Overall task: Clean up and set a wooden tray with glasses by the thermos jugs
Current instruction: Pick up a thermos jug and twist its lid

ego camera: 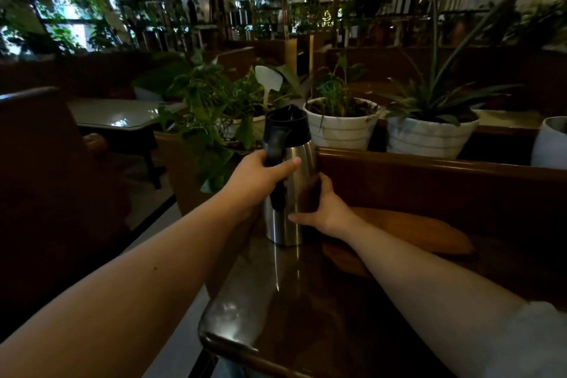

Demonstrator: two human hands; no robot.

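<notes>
Your left hand [257, 176] is clamped around the black handle of the steel jug [287, 181], thumb lying across the handle's right side. Your right hand [322, 209] presses flat against the jug's lower right flank, fingers spread and curved to the wall, thumb pointing left across the front; it cups the body rather than closing around it.

The jug stands upright at the far left end of the dark table [276, 310], its base on the glossy top, which mirrors the steel as a pale streak. Its black lid [288, 123] sits on top, spout side turned away from you.

The wooden tray [429, 233] lies on the table just right of the jug, partly behind your right wrist; whether it touches the jug cannot be told. No glasses can be made out on it in the dim light.

A wooden rail [429, 166] runs behind the tray. Beyond it stand two white ribbed pots [340, 129] with green plants, and a leafy plant [208, 107] rises left of the jug. A second steel vessel [550, 144] shows at the right edge. A pale table [119, 115] stands at left, well apart.
</notes>
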